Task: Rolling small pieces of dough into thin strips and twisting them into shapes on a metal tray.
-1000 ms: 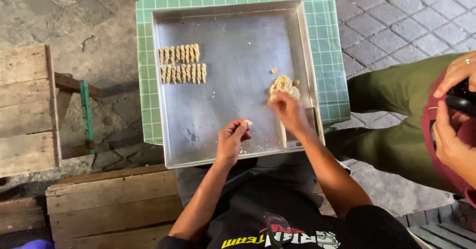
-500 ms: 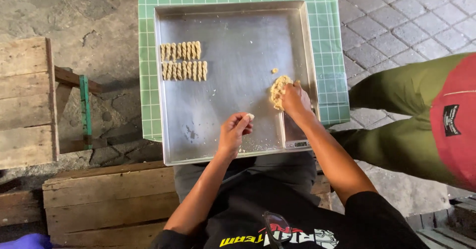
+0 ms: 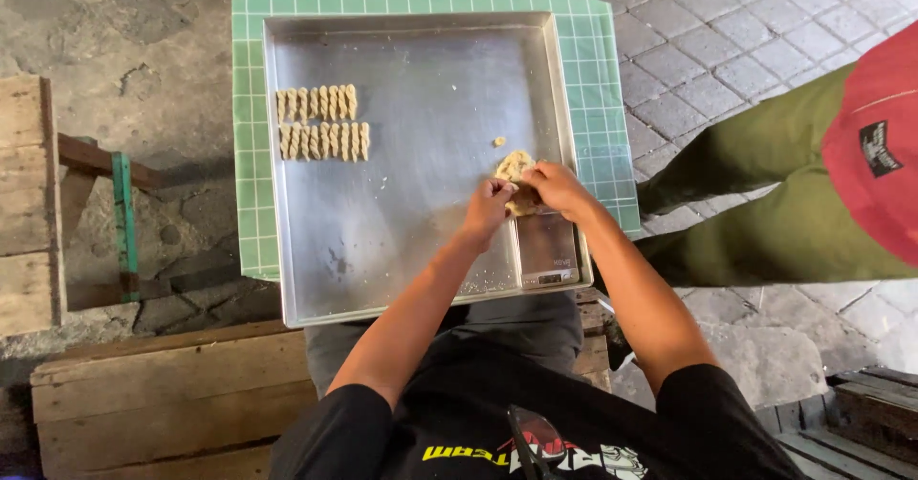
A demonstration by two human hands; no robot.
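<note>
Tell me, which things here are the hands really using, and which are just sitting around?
In use:
left hand
right hand
lump of dough
small scale
metal tray
rows of twisted dough sticks

Just lying about:
green tiled table
wooden crates
another person's green trousers

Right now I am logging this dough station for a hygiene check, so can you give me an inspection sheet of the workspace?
Surface: large square metal tray on a green tiled tabletop.
Job's things: lump of pale dough at the tray's right side; two rows of twisted dough pieces at upper left; a small scale near the tray's right edge.
Clutter: one small dough scrap and crumbs on the tray.
Hands: left hand and right hand both at the dough lump, fingers pinching it.
Cables: nothing seen.
Surroundings: paved ground, wooden benches, another person's legs in green trousers at right.
</note>
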